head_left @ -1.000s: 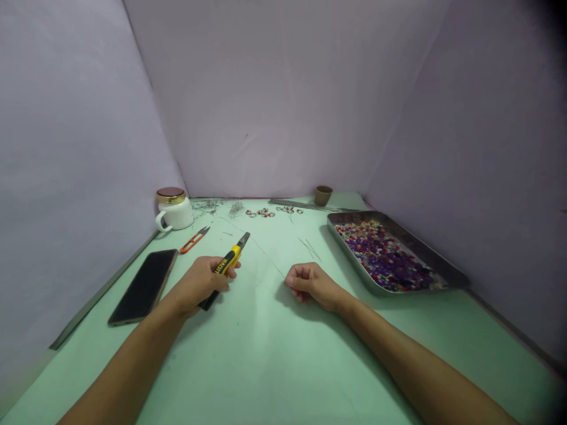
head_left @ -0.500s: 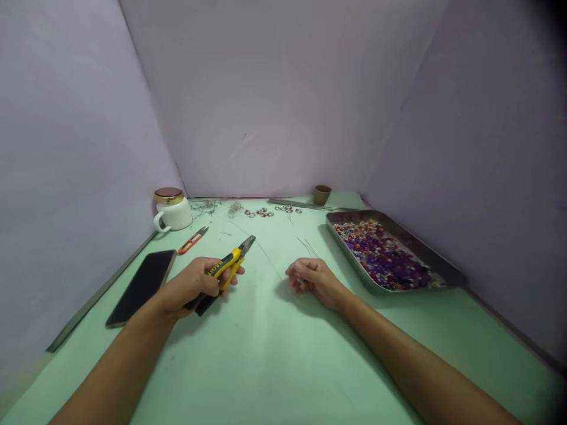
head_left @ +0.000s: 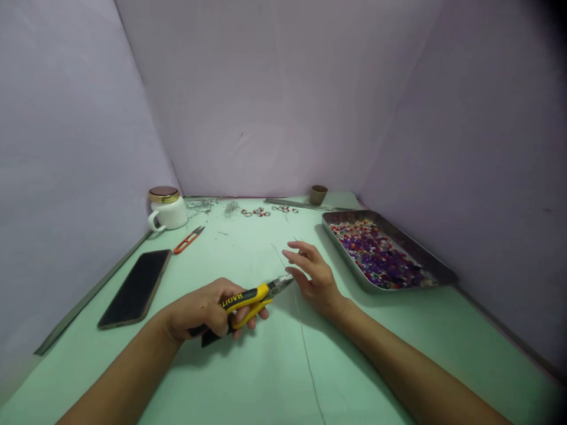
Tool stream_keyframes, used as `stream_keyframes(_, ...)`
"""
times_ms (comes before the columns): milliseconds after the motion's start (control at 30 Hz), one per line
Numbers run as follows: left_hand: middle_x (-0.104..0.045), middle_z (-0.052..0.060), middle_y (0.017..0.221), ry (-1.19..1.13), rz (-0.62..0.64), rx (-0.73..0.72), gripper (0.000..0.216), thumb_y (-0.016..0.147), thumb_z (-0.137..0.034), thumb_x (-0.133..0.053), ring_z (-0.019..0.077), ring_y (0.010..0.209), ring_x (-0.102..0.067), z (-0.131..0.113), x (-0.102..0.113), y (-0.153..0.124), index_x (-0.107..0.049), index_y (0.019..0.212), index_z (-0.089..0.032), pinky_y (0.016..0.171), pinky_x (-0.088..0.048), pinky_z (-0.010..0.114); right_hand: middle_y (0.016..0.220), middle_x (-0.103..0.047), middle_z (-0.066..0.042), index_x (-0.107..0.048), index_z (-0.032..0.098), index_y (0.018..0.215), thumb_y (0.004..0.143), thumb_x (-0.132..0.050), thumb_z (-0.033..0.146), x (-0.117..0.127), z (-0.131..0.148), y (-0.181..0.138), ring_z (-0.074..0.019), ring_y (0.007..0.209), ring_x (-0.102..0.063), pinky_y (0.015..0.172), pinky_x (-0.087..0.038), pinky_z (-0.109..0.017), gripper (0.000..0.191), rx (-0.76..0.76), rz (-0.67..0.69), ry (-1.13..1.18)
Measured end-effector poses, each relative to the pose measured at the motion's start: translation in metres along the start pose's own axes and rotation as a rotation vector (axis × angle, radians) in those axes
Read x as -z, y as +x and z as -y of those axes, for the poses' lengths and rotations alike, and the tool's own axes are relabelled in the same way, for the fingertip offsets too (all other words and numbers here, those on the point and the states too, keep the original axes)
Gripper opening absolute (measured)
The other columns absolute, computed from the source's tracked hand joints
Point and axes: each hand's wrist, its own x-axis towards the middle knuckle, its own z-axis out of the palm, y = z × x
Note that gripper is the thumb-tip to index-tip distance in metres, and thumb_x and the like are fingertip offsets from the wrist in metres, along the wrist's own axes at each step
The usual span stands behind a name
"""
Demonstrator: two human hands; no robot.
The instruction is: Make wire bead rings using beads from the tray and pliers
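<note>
My left hand (head_left: 219, 310) is wrapped around the yellow and black handles of a pair of pliers (head_left: 253, 300). Their metal jaws point right and meet the thumb of my right hand (head_left: 315, 280); whether they touch it I cannot tell. The fingers of my right hand are spread apart, with no object seen between them. A thin wire (head_left: 307, 356) runs from around the jaw tips down to the front edge of the view, and a short end shows above the jaws.
On the left lie a phone (head_left: 136, 288) and orange thread snips (head_left: 188, 240), with a lidded white mug (head_left: 172, 213) behind. Wire scraps (head_left: 231, 208) and red-and-clear beaded pieces (head_left: 261, 212) lie at the back, near a small brown cup (head_left: 318, 195). A metal tray (head_left: 349, 267) of beads is at right.
The pliers in my left hand have moved right and towards me, up to my right hand. My right hand has uncurled its fingers. The wire now stretches down towards me.
</note>
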Motion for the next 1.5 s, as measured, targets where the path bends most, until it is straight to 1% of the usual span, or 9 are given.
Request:
stream_keyframes(133,-0.061,0.004,0.080,-0.059,0.094,0.035,0.020,0.039,-0.004,-0.046,0.0133,0.061,-0.048,0.003,0.001,0.003,-0.049,0.056,-0.014,0.057,-0.038,0.026,0.105,-0.059,-0.008,-0.060,0.027,0.099,0.080,-0.047,0.014,0.003,0.001,0.001,-0.0155,0.082,-0.056,0.070,-0.048,-0.033,0.026,0.129,0.080,-0.081)
stream_keyframes(300,-0.059,0.004,0.077,-0.133,0.114,0.018,0.022,0.038,-0.004,-0.046,0.0161,0.064,-0.050,0.004,0.000,0.002,-0.052,0.056,-0.013,0.060,-0.041,0.028,0.090,-0.067,-0.004,-0.064,0.025,0.089,0.080,-0.048,0.013,0.009,-0.005,0.001,-0.0166,0.082,-0.059,0.082,-0.044,-0.037,0.022,0.203,0.060,-0.230)
stream_keyframes(500,-0.060,0.009,0.084,-0.044,0.074,-0.051,0.022,0.038,-0.006,-0.048,0.0297,0.092,-0.049,-0.005,0.006,-0.007,-0.056,0.058,-0.014,0.069,-0.044,0.035,0.080,-0.066,-0.006,-0.064,0.022,0.085,0.080,-0.048,0.018,0.018,-0.016,0.004,-0.0185,0.076,-0.057,0.075,-0.043,-0.035,0.016,-0.002,-0.236,-0.350)
stream_keyframes(667,-0.056,0.010,0.107,-0.062,-0.216,-0.220,0.022,0.042,-0.006,-0.048,0.0306,0.103,-0.044,-0.009,0.012,-0.014,-0.055,0.061,-0.015,0.077,-0.042,0.037,0.063,-0.054,-0.001,-0.062,0.021,0.084,0.081,-0.047,0.026,0.026,0.015,0.018,-0.0145,0.060,-0.050,0.060,-0.043,-0.030,0.016,-0.280,-0.406,0.042)
stream_keyframes(767,-0.055,0.009,0.111,0.006,-0.364,-0.250,0.025,0.044,-0.006,-0.047,0.0291,0.109,-0.041,-0.009,0.015,-0.012,-0.055,0.065,-0.016,0.084,-0.038,0.037,0.049,-0.041,0.004,-0.062,0.019,0.077,0.077,-0.050,0.032,0.027,0.030,0.024,-0.0097,0.044,-0.039,0.044,-0.038,-0.024,0.017,-0.567,-0.279,0.524)
stream_keyframes(833,-0.057,0.008,0.106,0.073,-0.388,-0.226,0.027,0.044,-0.006,-0.046,0.0281,0.110,-0.040,-0.007,0.015,-0.008,-0.057,0.068,-0.016,0.087,-0.036,0.037,0.045,-0.036,0.006,-0.061,0.017,0.071,0.072,-0.054,0.033,0.023,0.029,0.024,-0.0069,0.039,-0.031,0.037,-0.034,-0.021,0.018,-0.772,-0.140,0.810)
stream_keyframes(967,-0.057,0.005,0.090,0.149,-0.383,-0.150,0.029,0.044,-0.006,-0.046,0.0233,0.092,-0.048,0.001,0.012,0.001,-0.057,0.070,-0.016,0.080,-0.036,0.034,0.039,-0.030,0.008,-0.058,0.015,0.061,0.064,-0.058,0.031,0.007,0.016,0.014,-0.0048,0.035,-0.026,0.032,-0.030,-0.018,0.016,-1.018,-0.046,1.007)
stream_keyframes(1200,-0.053,0.003,0.084,0.137,-0.342,-0.062,0.028,0.045,-0.006,-0.046,0.0153,0.071,-0.046,0.009,0.004,0.010,-0.054,0.070,-0.015,0.065,-0.036,0.028,0.036,-0.033,0.008,-0.059,0.015,0.061,0.065,-0.057,0.029,-0.012,0.016,0.000,-0.0050,0.032,-0.027,0.030,-0.033,-0.019,0.015,-1.072,0.042,1.039)
stream_keyframes(1500,-0.053,0.002,0.074,0.229,-0.494,-0.048,0.028,0.045,-0.010,-0.046,0.0168,0.067,-0.048,0.010,0.006,0.011,-0.055,0.070,-0.015,0.057,-0.035,0.027,0.034,-0.034,0.008,-0.058,0.015,0.059,0.064,-0.058,0.030,-0.012,0.019,0.001,-0.0046,0.030,-0.025,0.028,-0.030,-0.018,0.016,-1.097,0.080,1.023)
